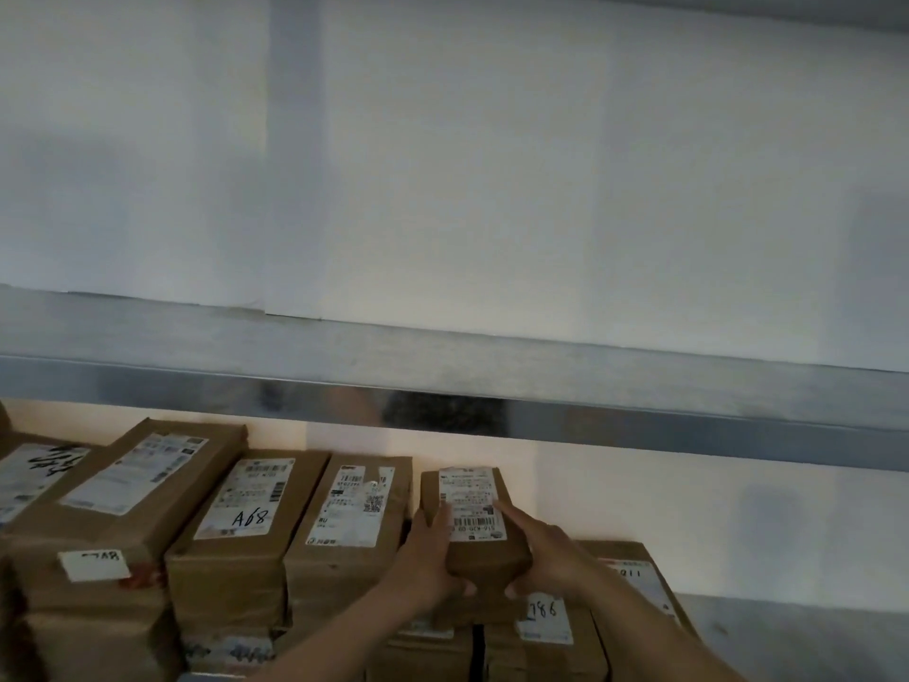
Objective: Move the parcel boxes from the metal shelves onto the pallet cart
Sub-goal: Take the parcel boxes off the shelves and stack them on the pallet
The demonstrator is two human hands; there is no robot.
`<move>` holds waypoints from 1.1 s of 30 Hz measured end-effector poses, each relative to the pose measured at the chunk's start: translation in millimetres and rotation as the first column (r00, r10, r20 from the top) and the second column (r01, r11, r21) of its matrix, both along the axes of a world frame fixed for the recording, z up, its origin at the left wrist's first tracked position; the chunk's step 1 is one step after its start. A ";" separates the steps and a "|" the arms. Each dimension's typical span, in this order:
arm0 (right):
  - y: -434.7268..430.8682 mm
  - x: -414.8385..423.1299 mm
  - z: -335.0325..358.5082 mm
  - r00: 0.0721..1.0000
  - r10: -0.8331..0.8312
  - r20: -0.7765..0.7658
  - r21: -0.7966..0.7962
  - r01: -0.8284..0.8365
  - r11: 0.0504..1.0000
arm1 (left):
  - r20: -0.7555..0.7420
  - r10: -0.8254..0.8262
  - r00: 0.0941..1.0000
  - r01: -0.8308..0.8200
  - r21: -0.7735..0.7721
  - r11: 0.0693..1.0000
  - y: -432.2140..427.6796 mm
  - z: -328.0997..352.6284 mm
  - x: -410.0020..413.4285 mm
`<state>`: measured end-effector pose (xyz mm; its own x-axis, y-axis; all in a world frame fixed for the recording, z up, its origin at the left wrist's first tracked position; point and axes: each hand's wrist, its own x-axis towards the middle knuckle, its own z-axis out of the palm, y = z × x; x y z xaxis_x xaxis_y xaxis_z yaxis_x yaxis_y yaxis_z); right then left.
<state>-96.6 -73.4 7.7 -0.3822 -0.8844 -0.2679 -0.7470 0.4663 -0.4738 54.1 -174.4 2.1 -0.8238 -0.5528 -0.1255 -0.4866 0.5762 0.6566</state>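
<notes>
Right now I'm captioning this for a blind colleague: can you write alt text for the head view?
A left hand and a right hand grip a small brown parcel from both sides, atop stacked parcels on a metal shelf. More labelled parcels line up to its left.

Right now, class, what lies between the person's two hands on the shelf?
A small brown parcel box lies between them: the left hand and the right hand grip its two sides, as the head view shows.

Matt brown cardboard boxes (256, 524) w/ paper labels; brushed-metal shelf (492, 381).
</notes>
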 end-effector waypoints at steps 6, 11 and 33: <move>23.2 21.5 8.3 0.991 -0.100 0.083 -0.076 0.107 0.991 | -0.127 -0.068 0.990 0.074 0.044 0.996 -1.9 -9.2 5.2; 44.4 37.8 0.4 0.982 -0.187 0.023 -0.119 0.189 0.975 | -0.181 -0.191 0.965 0.193 -0.010 0.981 4.0 -9.5 8.2; 55.5 62.5 -19.1 0.913 -0.405 0.054 -0.177 0.408 0.896 | -0.205 -0.310 0.928 0.326 0.048 0.944 -3.6 -24.8 13.4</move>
